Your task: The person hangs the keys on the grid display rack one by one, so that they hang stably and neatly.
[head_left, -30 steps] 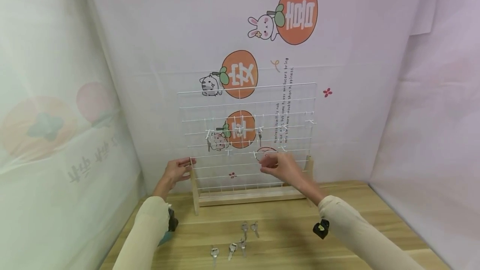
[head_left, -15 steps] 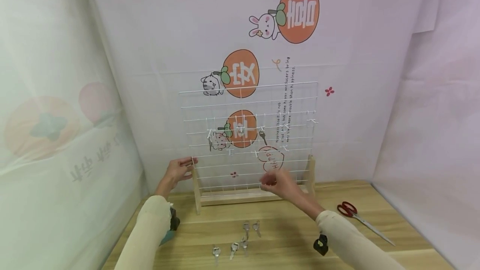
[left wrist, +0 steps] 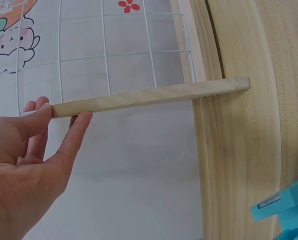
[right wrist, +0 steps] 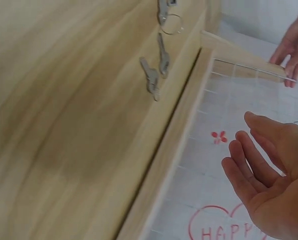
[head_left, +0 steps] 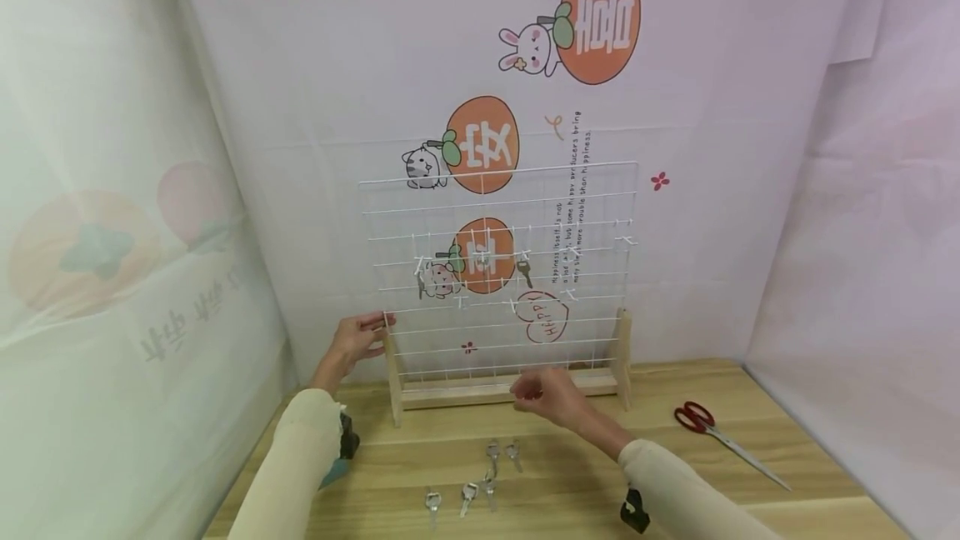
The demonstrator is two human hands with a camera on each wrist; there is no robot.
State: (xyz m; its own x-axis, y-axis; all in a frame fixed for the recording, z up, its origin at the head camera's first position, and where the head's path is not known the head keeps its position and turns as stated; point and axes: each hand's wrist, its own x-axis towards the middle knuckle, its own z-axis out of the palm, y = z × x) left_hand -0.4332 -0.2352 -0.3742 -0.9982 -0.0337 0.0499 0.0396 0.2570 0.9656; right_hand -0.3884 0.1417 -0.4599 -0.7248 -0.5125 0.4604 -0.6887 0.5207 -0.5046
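A white wire grid rack (head_left: 442,332) stands upright in a wooden base, with small white hooks on its bars. My left hand (head_left: 358,340) holds the top of the rack's left wooden post (left wrist: 139,97), thumb and fingertips on either side of it. Keys hang from hooks in the grid's middle; a dark key (head_left: 524,272) shows plainest. My right hand (head_left: 551,394) is in front of the base, its fingers loosely bent and nothing between them. Several loose silver keys lie on the table near it, among them a key (head_left: 469,497) and another key (right wrist: 150,77).
Red-handled scissors (head_left: 720,436) lie on the table (head_left: 600,473) to the right. A blue object (left wrist: 284,207) sits at the left, partly hidden by my left sleeve in the head view. A printed white cloth (head_left: 705,257) hangs behind the rack.
My right hand has come down from the grid's hooks to just above the table. The scissors, hidden behind the right arm at first, now show. My left hand stays on the post.
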